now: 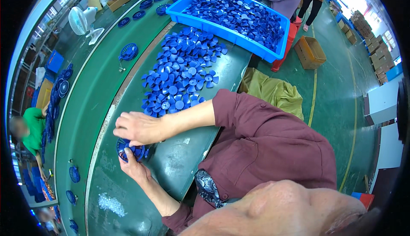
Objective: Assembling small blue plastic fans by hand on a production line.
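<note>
My left hand (139,170) grips a round blue fan guard (137,151) with ribbed sides, its thumb over the rim. Right above it, my right hand (143,128) is palm down with fingers curled and thumb at the guard's edge. Whatever those fingers hold is hidden beneath them. Blue fan blades (179,78) lie in a wide loose heap on the green worktable (179,150), next to my right forearm. A small pile of clear, shiny bits (112,205) rests on the table below my left hand.
A blue tray (230,32) full of blades stands at the table's far end. Along the left runs a green conveyor belt (100,82) carrying blue guards (129,51). Other people work around it, one in a green shirt (35,131). A white fan (81,21) stands beyond; a cardboard box (310,52) is on the floor.
</note>
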Action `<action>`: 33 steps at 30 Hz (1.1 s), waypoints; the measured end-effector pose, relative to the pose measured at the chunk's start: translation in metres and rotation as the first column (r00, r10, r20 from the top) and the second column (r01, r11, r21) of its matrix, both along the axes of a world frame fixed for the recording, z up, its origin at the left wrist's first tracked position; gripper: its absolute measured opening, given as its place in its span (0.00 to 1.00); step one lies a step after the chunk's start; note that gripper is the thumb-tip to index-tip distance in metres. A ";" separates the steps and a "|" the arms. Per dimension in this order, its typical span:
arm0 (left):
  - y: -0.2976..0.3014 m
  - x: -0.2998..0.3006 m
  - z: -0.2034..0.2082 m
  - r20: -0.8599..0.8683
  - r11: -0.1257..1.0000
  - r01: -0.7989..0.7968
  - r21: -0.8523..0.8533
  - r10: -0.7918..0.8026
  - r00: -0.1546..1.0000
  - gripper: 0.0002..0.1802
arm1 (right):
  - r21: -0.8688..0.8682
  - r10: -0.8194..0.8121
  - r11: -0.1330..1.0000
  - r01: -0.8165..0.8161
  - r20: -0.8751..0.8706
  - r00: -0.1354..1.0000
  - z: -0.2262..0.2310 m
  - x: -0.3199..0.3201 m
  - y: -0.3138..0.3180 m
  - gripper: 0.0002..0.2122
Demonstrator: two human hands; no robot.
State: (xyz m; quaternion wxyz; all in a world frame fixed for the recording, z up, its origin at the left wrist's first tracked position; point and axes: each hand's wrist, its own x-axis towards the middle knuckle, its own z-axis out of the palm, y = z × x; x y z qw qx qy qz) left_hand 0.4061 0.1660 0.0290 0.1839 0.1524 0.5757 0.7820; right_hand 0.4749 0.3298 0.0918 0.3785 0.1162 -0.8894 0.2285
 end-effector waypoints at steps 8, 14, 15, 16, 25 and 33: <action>0.005 0.012 0.009 -0.176 0.988 0.064 -0.139 -0.088 0.980 0.14 | -0.288 0.279 0.948 -0.138 0.535 0.798 -0.029 -0.019 0.023 0.25; -0.004 -0.008 0.003 -0.172 0.957 -0.114 -0.268 0.069 0.983 0.17 | -0.349 0.321 0.928 -0.127 0.581 0.748 -0.053 -0.059 0.017 0.25; -0.005 -0.012 0.001 -0.176 0.957 -0.173 -0.231 0.134 0.975 0.20 | -0.382 0.323 0.917 -0.115 0.541 0.776 -0.058 -0.073 0.020 0.24; -0.007 -0.016 -0.002 -0.175 0.952 -0.233 -0.197 0.199 0.964 0.23 | -0.377 0.275 0.925 -0.047 0.578 0.769 -0.059 -0.089 0.023 0.23; -0.012 -0.020 -0.005 -0.096 0.945 -0.192 -0.265 0.172 0.980 0.21 | -0.850 0.280 0.493 0.185 0.356 0.892 -0.028 -0.109 0.090 0.10; -0.012 -0.016 -0.007 -0.117 0.964 -0.176 -0.200 0.155 0.981 0.17 | -0.062 -0.360 0.906 0.418 0.403 0.841 -0.019 -0.058 0.183 0.11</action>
